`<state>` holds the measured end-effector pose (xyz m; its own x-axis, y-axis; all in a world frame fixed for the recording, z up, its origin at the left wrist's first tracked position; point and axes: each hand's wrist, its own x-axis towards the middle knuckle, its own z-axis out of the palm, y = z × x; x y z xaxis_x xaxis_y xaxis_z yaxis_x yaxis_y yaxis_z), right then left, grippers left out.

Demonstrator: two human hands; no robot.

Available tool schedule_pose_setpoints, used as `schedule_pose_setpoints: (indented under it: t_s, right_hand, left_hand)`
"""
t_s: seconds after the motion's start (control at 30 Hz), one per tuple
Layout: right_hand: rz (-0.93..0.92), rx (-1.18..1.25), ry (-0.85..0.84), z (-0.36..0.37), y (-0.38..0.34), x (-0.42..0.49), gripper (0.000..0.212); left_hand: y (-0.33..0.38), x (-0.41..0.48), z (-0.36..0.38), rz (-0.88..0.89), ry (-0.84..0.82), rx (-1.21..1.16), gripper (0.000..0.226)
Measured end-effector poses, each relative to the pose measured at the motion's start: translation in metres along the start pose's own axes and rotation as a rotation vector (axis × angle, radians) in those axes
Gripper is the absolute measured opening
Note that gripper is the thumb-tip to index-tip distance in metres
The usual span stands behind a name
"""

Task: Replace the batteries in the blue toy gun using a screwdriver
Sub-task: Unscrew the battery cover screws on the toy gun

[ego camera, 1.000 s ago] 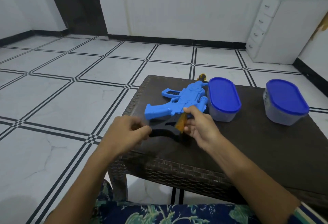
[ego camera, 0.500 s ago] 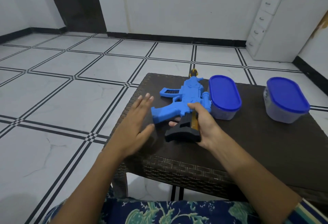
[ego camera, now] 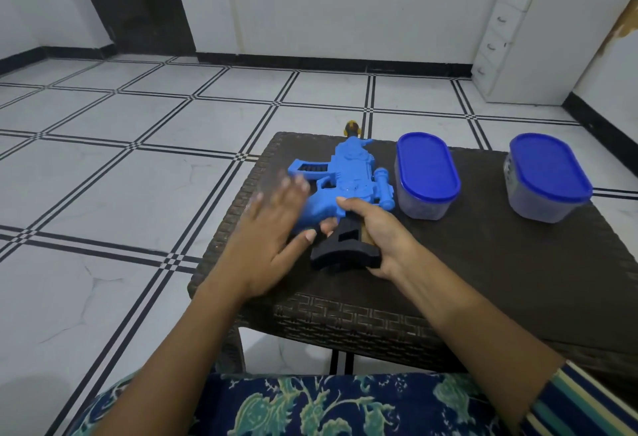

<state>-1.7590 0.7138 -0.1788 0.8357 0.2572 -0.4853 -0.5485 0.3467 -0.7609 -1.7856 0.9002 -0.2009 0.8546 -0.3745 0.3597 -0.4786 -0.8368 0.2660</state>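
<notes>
Blue toy gun (ego camera: pixel 348 176) points twelve o'clock; right hand (ego camera: pixel 383 238) grips its stock (ego camera: pixel 345 251), left hand (ego camera: pixel 269 238) spread at nine o'clock. Positioning, seemingly; next needs a screwdriver, unseen.

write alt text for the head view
A person's right hand grips the black stock of a blue toy gun on a dark wicker table; the open left hand is spread over its handle. Two blue-lidded containers stand beside it.
</notes>
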Motion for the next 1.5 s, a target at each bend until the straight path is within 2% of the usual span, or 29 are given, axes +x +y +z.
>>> schedule_pose_setpoints:
  t_s: [0.03,0.07,0.17,0.43,0.53,0.7,0.87,0.97,1.1,1.2,1.37,1.5]
  right_hand:
    - [-0.024,-0.008,-0.008,0.000,-0.001,-0.001,0.020]
    - [-0.040,-0.008,-0.025,0.001,-0.002,-0.001,0.023]
    - [-0.060,0.030,-0.098,0.002,-0.006,-0.003,0.030]
    - [-0.102,0.059,-0.141,0.004,-0.012,-0.005,0.029]
    - [-0.112,0.046,-0.131,0.003,-0.014,-0.004,0.021]
    - [-0.148,0.042,-0.161,0.000,-0.013,-0.002,0.025]
    - [-0.278,0.102,-0.244,-0.002,-0.026,-0.008,0.044]
    - [-0.358,0.052,-0.274,-0.006,-0.033,-0.012,0.049]
    - [-0.384,0.039,-0.290,-0.005,-0.033,-0.018,0.048]
    - [-0.435,-0.012,-0.261,-0.005,-0.038,-0.025,0.049]
    - [-0.501,-0.240,-0.131,0.001,-0.034,-0.030,0.065]
    - [-0.546,-0.396,-0.085,0.008,-0.025,-0.029,0.068]
  left_hand:
    - [-0.004,-0.001,0.006,-0.039,-0.126,0.028,0.074]
    - [-0.008,-0.002,0.010,-0.068,-0.172,0.029,0.074]
    - [-0.009,0.000,0.005,-0.102,-0.082,-0.067,0.066]
    - [-0.003,-0.003,-0.015,-0.062,0.122,-0.317,0.058]
    - [-0.009,-0.004,-0.017,-0.104,0.188,-0.411,0.056]
    - [-0.013,-0.001,-0.008,-0.055,0.153,-0.384,0.057]
    - [-0.013,0.000,0.000,-0.037,0.113,-0.352,0.057]
    - [-0.010,0.002,0.003,-0.028,0.100,-0.388,0.056]
    - [0.006,0.007,0.001,-0.052,0.109,-0.564,0.050]
    - [0.010,0.009,-0.004,-0.178,0.138,-0.759,0.047]
    - [0.012,0.012,-0.011,-0.312,0.191,-1.025,0.053]
    - [0.012,0.015,-0.014,-0.345,0.210,-1.140,0.051]
